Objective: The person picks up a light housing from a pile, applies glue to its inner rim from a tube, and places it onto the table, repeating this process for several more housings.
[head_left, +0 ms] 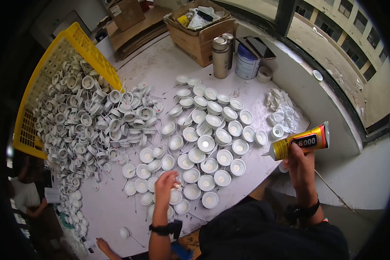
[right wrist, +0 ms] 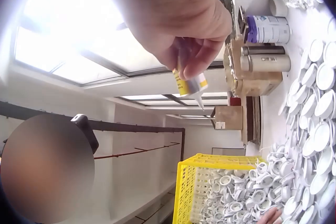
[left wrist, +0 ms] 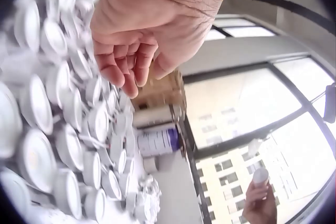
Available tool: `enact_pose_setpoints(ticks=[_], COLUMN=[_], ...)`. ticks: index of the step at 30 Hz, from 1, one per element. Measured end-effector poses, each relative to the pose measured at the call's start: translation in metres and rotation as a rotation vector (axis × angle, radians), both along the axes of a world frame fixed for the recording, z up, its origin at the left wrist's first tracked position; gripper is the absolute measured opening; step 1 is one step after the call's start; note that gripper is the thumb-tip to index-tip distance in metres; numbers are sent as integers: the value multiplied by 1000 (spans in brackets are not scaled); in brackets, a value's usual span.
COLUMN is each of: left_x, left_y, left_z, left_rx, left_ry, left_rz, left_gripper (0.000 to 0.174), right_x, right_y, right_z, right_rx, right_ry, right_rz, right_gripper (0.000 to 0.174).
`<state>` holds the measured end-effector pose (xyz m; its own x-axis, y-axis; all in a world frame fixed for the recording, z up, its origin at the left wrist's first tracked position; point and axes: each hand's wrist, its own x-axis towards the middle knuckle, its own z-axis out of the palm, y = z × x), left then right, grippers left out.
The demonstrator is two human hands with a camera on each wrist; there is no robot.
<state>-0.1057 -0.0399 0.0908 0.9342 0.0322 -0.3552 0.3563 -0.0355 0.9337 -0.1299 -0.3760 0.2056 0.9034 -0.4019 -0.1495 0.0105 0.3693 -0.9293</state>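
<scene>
Right hand (head_left: 300,164) is wrapped tight round the one yellow glue tube (head_left: 305,141), held up off the table (head_left: 160,65) edge with its nozzle toward the laid-out white cups (head_left: 206,143), dozens, too many to count. Left hand (head_left: 166,182) hangs curled over the near cups; can't tell if it pinches anything. One yellow crate (head_left: 80,41) spills wired housings (head_left: 86,125). One cardboard box (head_left: 203,37) holds rags, with two steel flasks (head_left: 220,56) beside it.

Daylight is streaming in through the window (head_left: 333,47) at the right, lighting the pale tabletop (head_left: 169,65) evenly and casting only soft shadows. In both wrist views the glass is blowing out to glare, and the nearest white cups (left wrist: 31,103) are blurring. Fisheye distortion is bending the edges, and the corners are darkening.
</scene>
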Motion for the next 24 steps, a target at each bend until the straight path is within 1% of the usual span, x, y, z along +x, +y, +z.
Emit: enact_pose_setpoints(ticks=[2,4,5,6,7,8,10,11,12,14,18,20,24], left_x=[43,79,92,104,111,116,123,125,127,129,129,130,123], left_y=[-59,-99,-112,-123,-134,-142,-156,-161,-165,-171,-173,-171,-158], left_z=[-13,-36,-52,-67,-73,-75,-69,-64,-65,-70,-72,-73,-49], left_rx=[-25,76,82,266,448,451,808,824,828,963,993,945,854], left_ry=[63,134,137,99,60,64,66,126,125,193,182,172,131], left_rz=[-110,-188,-191,-211,-234,-243,-344,-365,-370,-418,-405,-379,-363], left_gripper=[25,29,29,33,37,37,44,45,45,42,38,35,31], right_x=[5,11,13,13,13,13,15,14,15,17,18,17,14], right_y=[-11,-22,-28,-35,-43,-50,-59,-64,-68,-73,-75,-74,-68], right_z=[-3,-4,-4,-7,-10,-12,-14,-17,-20,-20,-21,-22,-18], right_rx=[1,87,83,87,87,86,97,101,102,108,122,122,117], right_ry=[11,12,19,22,36,51,52,60,66,66,70,70,60], right_rz=[10,-52,-64,-69,-73,-78,-119,-130,-140,-144,-120,-111,-81], right_gripper=[23,23,25,25,25,25,25,24,24,24,24,24,25])
